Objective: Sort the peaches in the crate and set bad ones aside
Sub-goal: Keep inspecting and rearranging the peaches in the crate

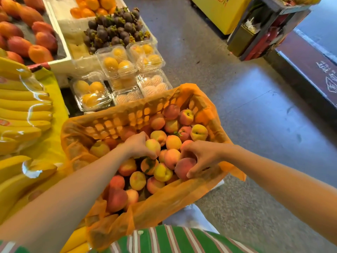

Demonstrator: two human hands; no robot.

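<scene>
An orange plastic crate (116,123), lined with an orange bag, holds several red and yellow peaches. My left hand (136,144) reaches into the middle of the pile and grips a yellow-pink peach (154,146) from above. My right hand (198,156) is at the crate's right side, fingers curled around a reddish peach (184,167) near the rim. Other peaches lie loose around both hands, some hidden under my arms.
Bagged bananas (23,108) lie on a yellow stand to the left. Beyond the crate are clear boxes of yellow fruit (116,63), a pile of mangosteens (114,28) and red mangoes (27,39). Grey floor (255,115) stretches right, with a yellow box (224,13) beyond.
</scene>
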